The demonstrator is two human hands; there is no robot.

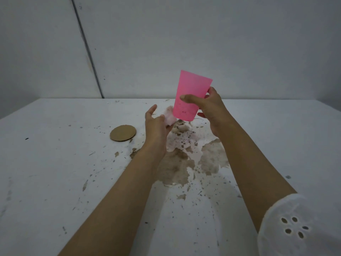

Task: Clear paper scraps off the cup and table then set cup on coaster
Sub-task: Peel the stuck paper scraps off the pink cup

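The right hand (208, 108) holds the pink plastic cup (191, 95) up in the air, thumb on the front and fingers curled behind it. The cup leans a little, its wide mouth up and away. The left hand (156, 121) is half open just beside the cup's bottom, with a wad of white paper scraps (169, 117) in its fingers. The round brown cardboard coaster (123, 133) lies flat on the white stained table (55, 163), down and to the left, nearer the left hand. Nothing sits on it, but the left arm is between cup and coaster.
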